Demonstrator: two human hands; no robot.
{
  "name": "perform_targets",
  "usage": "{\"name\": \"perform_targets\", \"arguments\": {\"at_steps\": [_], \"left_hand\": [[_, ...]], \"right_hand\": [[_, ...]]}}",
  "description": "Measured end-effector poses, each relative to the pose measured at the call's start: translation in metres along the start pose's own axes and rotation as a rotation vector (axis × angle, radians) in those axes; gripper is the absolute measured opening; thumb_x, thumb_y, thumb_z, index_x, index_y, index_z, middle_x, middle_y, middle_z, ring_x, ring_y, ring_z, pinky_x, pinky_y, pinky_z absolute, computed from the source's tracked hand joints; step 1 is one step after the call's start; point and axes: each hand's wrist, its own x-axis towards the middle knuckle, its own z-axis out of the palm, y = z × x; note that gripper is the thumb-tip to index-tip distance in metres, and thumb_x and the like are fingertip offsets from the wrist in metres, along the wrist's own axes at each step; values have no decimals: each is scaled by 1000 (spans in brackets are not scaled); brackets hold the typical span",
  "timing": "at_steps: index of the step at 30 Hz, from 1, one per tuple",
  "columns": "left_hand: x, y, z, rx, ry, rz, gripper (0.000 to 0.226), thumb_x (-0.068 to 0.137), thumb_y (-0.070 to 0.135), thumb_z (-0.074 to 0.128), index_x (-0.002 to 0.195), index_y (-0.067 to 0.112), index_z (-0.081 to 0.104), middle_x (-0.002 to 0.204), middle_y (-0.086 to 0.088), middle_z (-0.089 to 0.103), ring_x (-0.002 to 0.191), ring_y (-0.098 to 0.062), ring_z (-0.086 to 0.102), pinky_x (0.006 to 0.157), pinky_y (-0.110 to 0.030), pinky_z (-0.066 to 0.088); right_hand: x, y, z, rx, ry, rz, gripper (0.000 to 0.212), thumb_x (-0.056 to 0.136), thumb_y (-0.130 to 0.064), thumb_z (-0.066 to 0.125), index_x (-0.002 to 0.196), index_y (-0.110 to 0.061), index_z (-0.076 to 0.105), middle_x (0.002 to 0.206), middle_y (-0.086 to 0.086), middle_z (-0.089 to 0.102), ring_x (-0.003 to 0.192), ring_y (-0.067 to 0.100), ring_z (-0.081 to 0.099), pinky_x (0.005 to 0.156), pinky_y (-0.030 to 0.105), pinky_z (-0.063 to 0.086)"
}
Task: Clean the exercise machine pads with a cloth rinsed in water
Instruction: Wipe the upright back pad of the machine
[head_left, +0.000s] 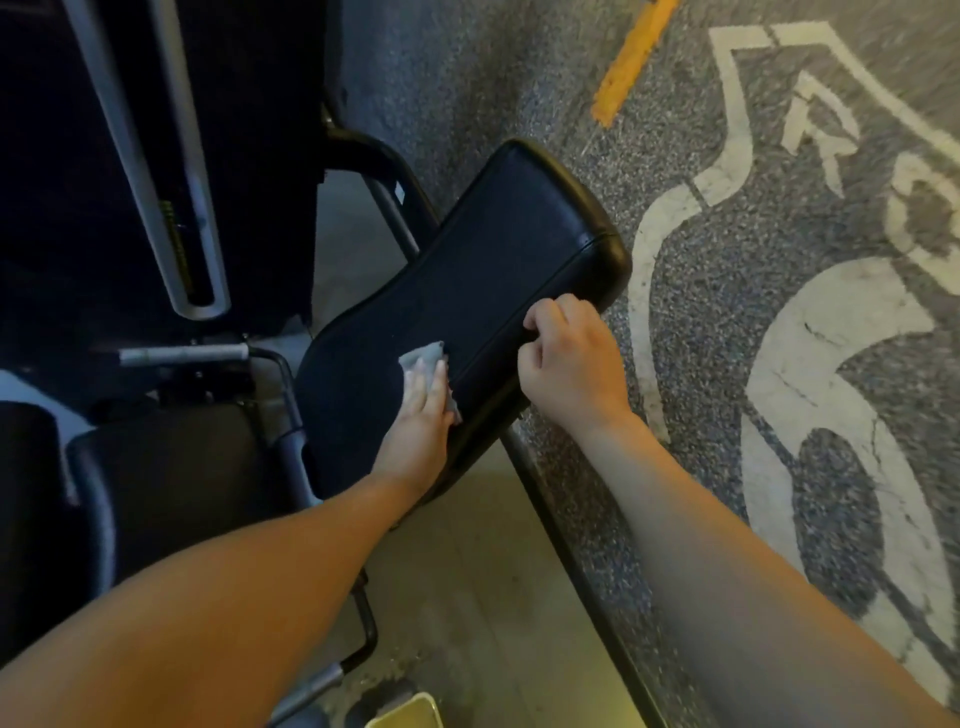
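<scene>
Your left hand (420, 418) rests flat on the cloth (422, 357), which lies on the pad (498, 249). Your right hand (571, 361) grips the pad's right edge. The seat (171, 467) lies left of the pad, with the upright (150, 156) behind it. Floor markings (810, 364) lie to the pad's right.

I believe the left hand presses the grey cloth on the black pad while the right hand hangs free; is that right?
Not quite: in the head view the right hand grips the edge of the black pad, fingers curled. The left hand does press the grey cloth on that pad.
</scene>
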Motion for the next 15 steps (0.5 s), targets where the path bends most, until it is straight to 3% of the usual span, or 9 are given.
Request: {"name": "perform_targets", "arguments": {"at_steps": [3, 6, 9, 11, 15], "left_hand": [[21, 24, -7, 55, 34, 186, 82, 106, 8, 44, 157, 40, -12, 168, 4, -14, 154, -16, -17, 126, -46, 17], [42, 51, -12, 88, 47, 298, 80, 105, 15, 47, 159, 41, -6, 170, 3, -9, 154, -16, -16, 117, -43, 37], [46, 60, -15, 161, 28, 366, 84, 102, 9, 49, 159, 41, -4, 170, 4, -9, 155, -16, -16, 109, -41, 48], [37, 51, -15, 243, -20, 425, 88, 98, 4, 51, 159, 42, -1, 170, 3, -11, 155, -18, -18, 108, -41, 49], [9, 8, -9, 394, -68, 468, 88, 94, -3, 58, 160, 35, 14, 169, -3, -11, 156, -25, -14, 120, -49, 33]], "right_hand": [[8, 3, 0, -48, 57, 8, 18, 78, -9, 52, 95, -9, 59, 96, 10, 52, 88, 30, 49, 74, 44, 48], [10, 4, -5, 67, 121, 107, 17, 81, -8, 51, 97, -9, 59, 99, 10, 53, 91, 28, 51, 77, 43, 49], [2, 4, -4, 244, 82, 238, 15, 88, -11, 53, 103, -15, 55, 97, 6, 56, 84, 25, 55, 70, 48, 52], [-9, 8, -1, 310, 40, 261, 19, 93, -17, 52, 112, -21, 51, 96, 6, 61, 81, 26, 60, 68, 51, 54], [-37, 11, 23, 242, -151, 119, 37, 103, -33, 46, 139, -31, 40, 98, 5, 69, 81, 24, 68, 69, 48, 58]]}}
